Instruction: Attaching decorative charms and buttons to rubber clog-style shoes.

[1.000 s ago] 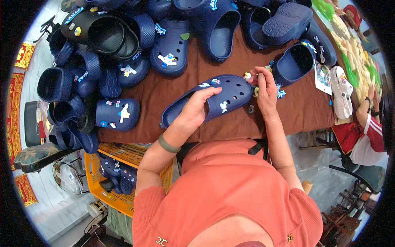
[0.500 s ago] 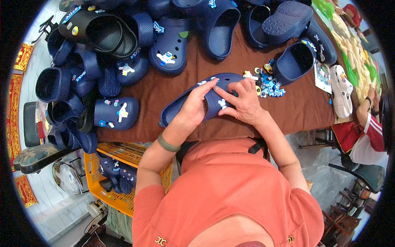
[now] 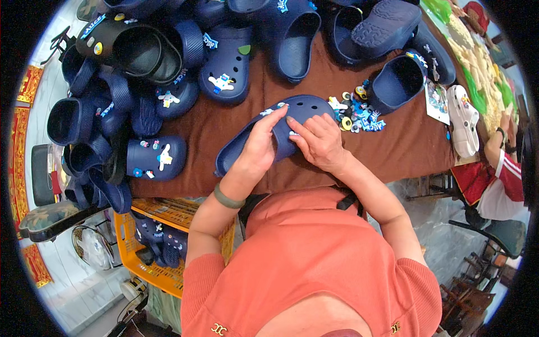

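Note:
A navy blue clog point(image 3: 306, 108) lies on its side on the brown table cloth point(image 3: 213, 132) in front of me. My left hand point(image 3: 259, 147) grips its middle from the near side, thumb over the upper. My right hand point(image 3: 319, 140) rests on the clog's top, fingertips pressing at its holes where a small charm shows. Whether it pinches a charm I cannot tell. A little heap of colourful shoe charms point(image 3: 357, 114) sits just right of the clog's toe.
Many navy clogs point(image 3: 227, 63) crowd the far and left side of the table, some with charms. A white clog point(image 3: 463, 119) lies at the right edge. A yellow crate point(image 3: 147, 210) stands below the table's left. Another person's red sleeve point(image 3: 508, 174) shows at right.
My right hand left the charm heap at the toe and came back onto the clog's top. The left hand kept its grip; the clog tilted slightly.

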